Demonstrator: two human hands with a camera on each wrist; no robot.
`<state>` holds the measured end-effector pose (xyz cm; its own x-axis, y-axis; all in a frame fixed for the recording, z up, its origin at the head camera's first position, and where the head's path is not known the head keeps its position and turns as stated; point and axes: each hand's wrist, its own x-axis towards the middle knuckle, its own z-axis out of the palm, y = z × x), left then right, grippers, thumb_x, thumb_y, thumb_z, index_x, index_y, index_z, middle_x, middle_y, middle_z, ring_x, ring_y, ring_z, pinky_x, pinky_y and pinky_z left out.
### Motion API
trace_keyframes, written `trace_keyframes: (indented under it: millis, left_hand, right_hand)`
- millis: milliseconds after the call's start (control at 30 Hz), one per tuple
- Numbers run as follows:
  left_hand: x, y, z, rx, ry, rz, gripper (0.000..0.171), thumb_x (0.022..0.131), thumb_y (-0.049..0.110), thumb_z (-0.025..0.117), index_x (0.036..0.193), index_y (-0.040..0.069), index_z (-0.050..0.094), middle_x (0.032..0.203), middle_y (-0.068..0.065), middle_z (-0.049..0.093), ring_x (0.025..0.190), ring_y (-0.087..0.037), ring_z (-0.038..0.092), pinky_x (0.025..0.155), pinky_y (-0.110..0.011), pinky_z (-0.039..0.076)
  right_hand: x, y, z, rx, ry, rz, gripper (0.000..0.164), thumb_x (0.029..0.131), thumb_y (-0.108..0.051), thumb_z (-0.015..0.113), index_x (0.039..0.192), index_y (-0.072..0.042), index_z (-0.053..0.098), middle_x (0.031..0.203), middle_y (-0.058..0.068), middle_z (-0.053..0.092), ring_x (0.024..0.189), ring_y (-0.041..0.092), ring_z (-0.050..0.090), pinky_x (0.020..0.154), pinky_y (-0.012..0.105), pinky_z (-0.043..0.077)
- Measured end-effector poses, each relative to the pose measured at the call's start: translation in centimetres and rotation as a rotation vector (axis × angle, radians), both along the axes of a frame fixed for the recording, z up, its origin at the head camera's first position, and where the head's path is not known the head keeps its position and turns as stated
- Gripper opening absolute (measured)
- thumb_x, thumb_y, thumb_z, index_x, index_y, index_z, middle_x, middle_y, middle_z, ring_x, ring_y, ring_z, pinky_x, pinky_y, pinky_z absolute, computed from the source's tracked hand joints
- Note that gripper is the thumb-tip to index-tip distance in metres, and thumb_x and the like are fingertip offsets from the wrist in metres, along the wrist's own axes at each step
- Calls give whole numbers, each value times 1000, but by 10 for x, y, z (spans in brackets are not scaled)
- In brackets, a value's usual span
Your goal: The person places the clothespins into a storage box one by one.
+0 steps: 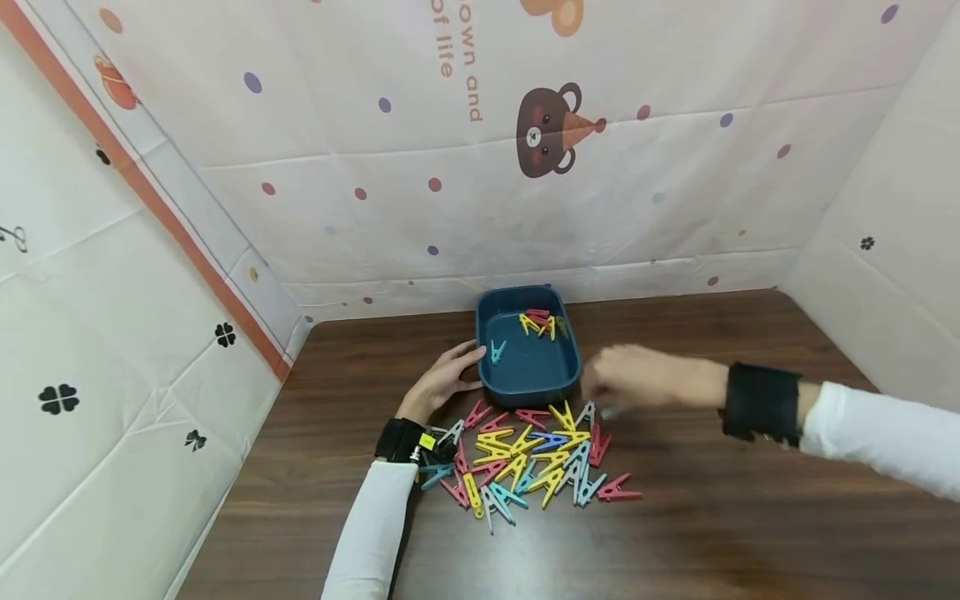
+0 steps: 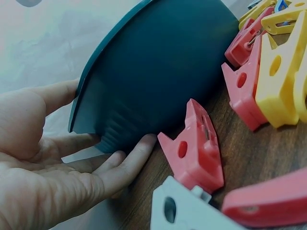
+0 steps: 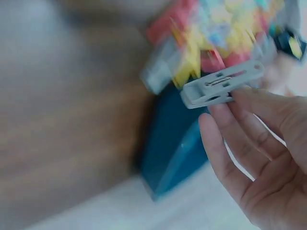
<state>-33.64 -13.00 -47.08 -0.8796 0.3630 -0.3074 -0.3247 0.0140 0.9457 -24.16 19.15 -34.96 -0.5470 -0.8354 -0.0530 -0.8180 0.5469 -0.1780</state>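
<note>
Grey clothespin (image 3: 225,79) is in the right hand (image 1: 626,373), just to the right of the blue box (image 1: 536,368). It looks like hard plastic, so it should be light and stiff, and not easy to break. Its smooth sides might slip a bit. It has a small metal spring (image 3: 219,82) in the middle, so hard squeezing could make it move. A soft pinch on its flat sides, near one end, should do.

The right thumb and fingertips pinch one end, with only a thin gap between them, and the other end sticks out.

The left hand (image 1: 444,377) holds the left side of the box, fingers spread on its wall, with a red clothespin (image 2: 194,151) close by. More clothespins (image 1: 517,446) lie in a pile on the brown table (image 1: 300,475), near side of the box. Inside, a blue clip (image 1: 497,352) sits on the left, and red and yellow ones (image 1: 537,320) sit at the far right.
</note>
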Motion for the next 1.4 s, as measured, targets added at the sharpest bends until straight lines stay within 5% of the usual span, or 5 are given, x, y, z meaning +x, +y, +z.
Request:
trace_keyframes:
  millis: [333,700,933,1133,1400]
  left_hand:
    - [1,-2,1,-7,-1,7,65,104,36,61,159,15,35,165,-10,33,152,-30,34,112,-56,45]
    - [4,0,3,-4,13,-11,64,104,36,60,159,14,35,165,-11,34,150,-31,36,112,-57,45]
    - [9,1,2,-24,14,-12,65,105,37,59,160,13,32,165,-13,33,151,-33,35,110,-56,47]
    - [10,0,3,-48,29,-10,66,106,38,56,161,14,29,164,-14,33,152,-33,34,112,-56,45]
    - [8,1,18,-167,35,-15,68,111,44,39,165,13,13,166,-19,28,153,-36,32,118,-50,40]
  right_hand:
    - [-117,-53,51,-235,149,-218,6,90,3,72,93,0,76,88,15,75,77,23,71,72,40,60]
    - [-183,-92,-2,-89,-82,-586,14,91,6,64,83,2,73,84,17,70,59,19,60,53,27,51]
    - [-184,-96,-35,6,-84,-597,35,98,6,54,66,-7,58,60,5,46,50,15,35,49,28,33]
    - [-172,-85,-23,-13,-107,-529,16,96,1,61,88,2,74,77,13,68,60,18,56,58,29,48]
    - [-86,-29,4,-175,194,-273,4,92,-7,73,94,-4,75,85,8,72,67,14,63,62,32,55]
